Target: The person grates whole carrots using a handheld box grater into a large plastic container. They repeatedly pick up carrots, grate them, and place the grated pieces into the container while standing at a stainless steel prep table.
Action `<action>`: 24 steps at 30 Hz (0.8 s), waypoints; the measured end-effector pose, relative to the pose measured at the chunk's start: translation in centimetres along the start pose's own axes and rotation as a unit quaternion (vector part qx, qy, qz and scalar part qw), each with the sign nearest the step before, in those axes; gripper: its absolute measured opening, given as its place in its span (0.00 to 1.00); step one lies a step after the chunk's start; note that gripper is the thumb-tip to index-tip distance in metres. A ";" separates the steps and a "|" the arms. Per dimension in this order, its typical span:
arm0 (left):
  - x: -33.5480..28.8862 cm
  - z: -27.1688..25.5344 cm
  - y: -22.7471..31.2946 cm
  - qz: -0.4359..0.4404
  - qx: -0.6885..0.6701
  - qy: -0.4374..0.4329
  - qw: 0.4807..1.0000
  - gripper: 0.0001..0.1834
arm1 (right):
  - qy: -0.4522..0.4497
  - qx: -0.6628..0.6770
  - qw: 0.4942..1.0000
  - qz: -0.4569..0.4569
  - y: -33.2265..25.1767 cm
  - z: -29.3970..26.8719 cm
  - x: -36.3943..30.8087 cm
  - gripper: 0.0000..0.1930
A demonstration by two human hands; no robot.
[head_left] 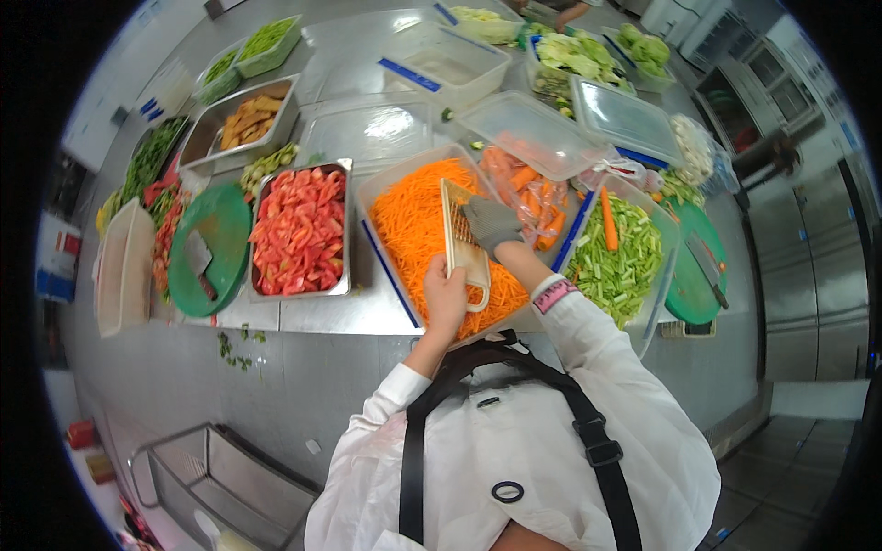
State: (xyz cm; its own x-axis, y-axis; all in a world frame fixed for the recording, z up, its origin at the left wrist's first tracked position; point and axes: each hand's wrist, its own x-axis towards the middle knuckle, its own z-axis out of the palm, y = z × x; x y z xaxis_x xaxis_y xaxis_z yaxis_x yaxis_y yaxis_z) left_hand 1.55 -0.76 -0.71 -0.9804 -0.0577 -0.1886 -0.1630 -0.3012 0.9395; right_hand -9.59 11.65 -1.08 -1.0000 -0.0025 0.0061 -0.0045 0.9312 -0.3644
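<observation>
Hands and grater over a tub of shredded carrot, seen from above. The grater (471,266) lies slantwise over the tub (395,280), its top end between eleven and twelve o'clock and its looped handle between five and six. The left hand (446,296), at seven o'clock of the grater, is bare; its fingers grasp the frame. The right hand (491,223), at one to two o'clock, wears a grey glove and lies against the upper part of the grating face; whether its fingers are clenched on a piece beneath cannot be told (the glove hides the palm side). Shredded carrot (411,216) spreads beneath both hands. At nine o'clock of the tub stands a tray of cut tomato (299,230); at two o'clock, a bag of carrots (542,197); at three o'clock, a celery tub (669,241) with a whole carrot (609,220) on top.

Hazards: a short or slippery piece could let the gloved fingers ride onto the teeth. The grater appears to be steadied chiefly by the left hand, so uneven pressure could twist it. The tub seems to reach past the near edge of the table (377,309); hard downward pressure there might tip it.
</observation>
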 end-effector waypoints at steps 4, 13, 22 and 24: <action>-0.4 -0.1 -0.4 -0.008 -0.001 -0.018 1.000 0.07 | 0.000 0.029 0.996 0.083 1.8 -1.4 1.8 0.18; 1.8 -2.0 -0.6 -0.054 -0.099 0.033 0.993 0.03 | 0.141 -0.004 0.981 0.132 19.5 -1.1 3.8 0.20; 2.7 -3.6 -1.0 -0.076 -0.116 0.074 0.988 0.03 | 0.134 0.064 0.923 0.356 27.2 -6.8 -1.0 0.20; 2.7 -3.6 -1.2 -0.082 -0.116 0.077 0.987 0.03 | 0.116 0.072 0.931 0.338 27.6 -6.4 -0.7 0.19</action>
State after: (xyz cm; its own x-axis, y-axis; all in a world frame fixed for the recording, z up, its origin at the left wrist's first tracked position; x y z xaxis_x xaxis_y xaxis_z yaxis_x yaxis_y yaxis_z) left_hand -0.45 -4.02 -3.37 -0.9112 -0.1294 -0.3910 -0.2707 -0.5273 0.8054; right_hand -8.95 39.65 -5.20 -0.7465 0.6612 -0.0752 0.6086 0.6327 -0.4788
